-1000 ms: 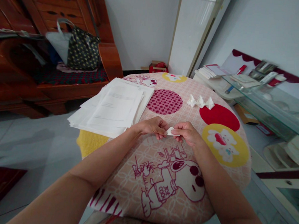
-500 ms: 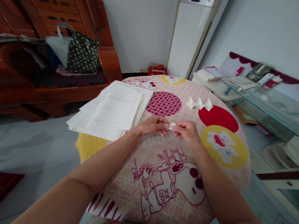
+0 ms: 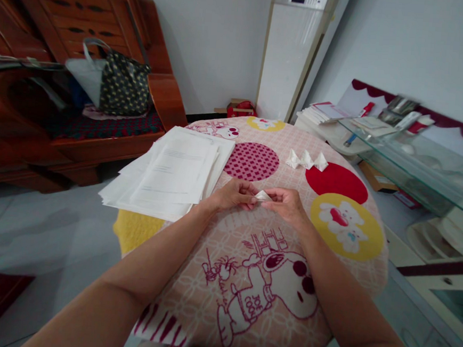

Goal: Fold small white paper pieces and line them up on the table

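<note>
Near the middle of the table, a small piece of folded white paper is pinched between my two hands, its peak pointing up. My left hand grips its left end with thumb and fingers. At the other end, my right hand closes on it the same way. Beyond my right hand, three small folded paper shapes stand in a row, pointed like little peaks. A stack of printed white paper sheets lies fanned out to the left of my left hand.
A patterned cloth covers the round table. On the right stands a glass-topped cabinet with papers and small items on it. A wooden bench with a dotted bag is at the left, and a tall white appliance stands behind.
The paper between my hands has turned and now shows a wider, pointed, triangular face. My fingers have shifted along its ends. The view has moved slightly.
</note>
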Motion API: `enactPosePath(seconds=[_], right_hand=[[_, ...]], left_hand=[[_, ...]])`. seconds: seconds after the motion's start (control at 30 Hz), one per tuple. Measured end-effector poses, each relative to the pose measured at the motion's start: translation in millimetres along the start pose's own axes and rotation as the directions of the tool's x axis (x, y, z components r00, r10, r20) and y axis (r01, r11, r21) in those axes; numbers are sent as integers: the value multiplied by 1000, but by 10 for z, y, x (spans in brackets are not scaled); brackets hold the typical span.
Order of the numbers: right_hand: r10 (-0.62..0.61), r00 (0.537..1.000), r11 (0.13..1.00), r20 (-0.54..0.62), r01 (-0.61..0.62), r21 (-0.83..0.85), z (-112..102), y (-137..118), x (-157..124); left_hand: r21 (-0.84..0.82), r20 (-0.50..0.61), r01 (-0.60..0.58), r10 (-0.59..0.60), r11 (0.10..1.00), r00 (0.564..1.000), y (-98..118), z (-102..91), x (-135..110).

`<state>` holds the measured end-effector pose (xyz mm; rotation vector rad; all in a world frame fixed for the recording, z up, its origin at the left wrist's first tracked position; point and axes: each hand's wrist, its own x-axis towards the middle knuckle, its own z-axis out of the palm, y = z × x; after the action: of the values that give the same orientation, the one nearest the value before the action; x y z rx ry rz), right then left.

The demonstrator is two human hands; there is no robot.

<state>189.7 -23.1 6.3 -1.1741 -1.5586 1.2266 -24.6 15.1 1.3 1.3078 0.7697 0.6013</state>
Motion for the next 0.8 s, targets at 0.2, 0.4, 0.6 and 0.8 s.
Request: enactPosePath(seconds=[0.2, 0.4, 0.6, 0.8], right_hand=[[-98, 994, 978, -51, 87, -191, -20, 51, 33], [-202, 979, 927, -21, 184, -328, -52, 47, 20], [-296, 955, 866, 13, 274, -418, 2, 123, 34], [-299, 952, 795, 61, 284, -536, 81, 160, 68]], left_hand=[[162, -40, 20, -14, 987, 999, -60, -18, 22], [235, -54, 34, -22, 971, 998, -43, -8, 23], [412, -87, 30, 6, 911, 996, 26, 10, -9], [746, -149, -34, 216, 665, 965, 72, 52, -10]])
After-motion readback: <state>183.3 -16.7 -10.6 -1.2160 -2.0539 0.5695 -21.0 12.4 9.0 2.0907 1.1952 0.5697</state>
